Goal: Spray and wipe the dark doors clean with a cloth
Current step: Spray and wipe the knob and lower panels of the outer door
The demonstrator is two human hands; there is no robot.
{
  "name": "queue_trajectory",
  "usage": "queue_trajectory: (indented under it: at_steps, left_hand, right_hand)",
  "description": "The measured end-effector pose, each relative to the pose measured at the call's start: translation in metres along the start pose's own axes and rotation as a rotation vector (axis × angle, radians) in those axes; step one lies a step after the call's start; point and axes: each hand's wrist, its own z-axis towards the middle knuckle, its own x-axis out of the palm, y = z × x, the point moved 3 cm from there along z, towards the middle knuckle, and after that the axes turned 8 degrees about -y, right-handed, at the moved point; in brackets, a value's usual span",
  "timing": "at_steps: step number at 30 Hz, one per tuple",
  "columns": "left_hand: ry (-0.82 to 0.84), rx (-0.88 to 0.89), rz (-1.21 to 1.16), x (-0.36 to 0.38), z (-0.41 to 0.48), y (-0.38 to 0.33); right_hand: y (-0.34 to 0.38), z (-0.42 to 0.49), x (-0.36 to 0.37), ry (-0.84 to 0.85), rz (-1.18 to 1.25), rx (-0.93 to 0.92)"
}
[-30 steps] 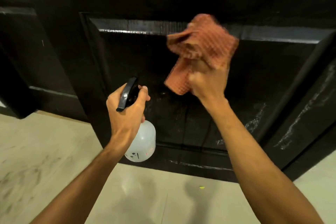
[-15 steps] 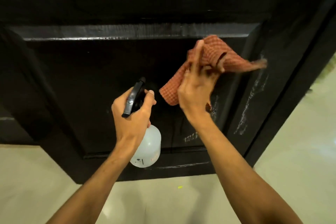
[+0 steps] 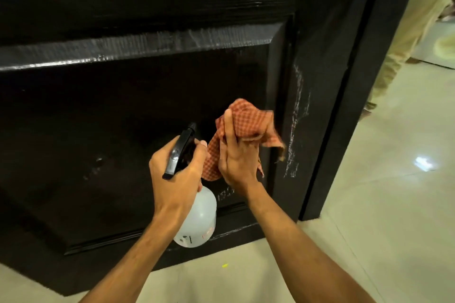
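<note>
A dark panelled door (image 3: 123, 110) fills most of the view, with whitish smears (image 3: 295, 118) down its right stile. My left hand (image 3: 177, 174) grips a spray bottle (image 3: 200, 219) with a black trigger head and a translucent white body, its nozzle pointing at the door. My right hand (image 3: 237, 155) holds a bunched orange checked cloth (image 3: 248, 120) against the recessed panel's lower right part, right beside the bottle's nozzle.
Pale glossy floor tiles (image 3: 381, 204) run under and to the right of the door. Another person's legs in beige trousers (image 3: 403, 32) stand beyond the door's right edge. A small yellow speck (image 3: 224, 265) lies on the floor below the door.
The view has shifted right along the door. My right hand with the cloth has come down from the panel's top to its lower right, close to the bottle. My left hand keeps its grip.
</note>
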Motion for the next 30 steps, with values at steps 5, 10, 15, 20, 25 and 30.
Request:
queue_trajectory:
  at_steps: [5, 10, 15, 20, 25, 30]
  left_hand:
    - [0.102, -0.006, -0.038, 0.035, -0.008, -0.007]
    - [0.26, -0.001, -0.026, 0.07, -0.019, -0.017]
    - [0.318, 0.006, -0.071, 0.086, -0.024, -0.019]
    - [0.258, 0.009, -0.086, 0.093, -0.02, -0.019]
    - [0.23, 0.0, -0.11, 0.088, -0.02, -0.019]
    - [0.214, -0.005, -0.105, 0.079, -0.019, -0.019]
  right_hand:
    - [-0.055, -0.027, -0.028, -0.192, 0.134, 0.411]
    - [-0.079, -0.026, -0.033, -0.295, 0.066, 0.705]
    - [-0.069, 0.037, -0.05, -0.228, 0.057, 0.51]
    - [-0.069, 0.071, -0.056, -0.218, -0.063, 0.215]
    - [-0.058, 0.074, -0.068, -0.205, 0.046, 0.297]
    - [-0.055, 0.142, -0.061, -0.291, -0.121, -0.041]
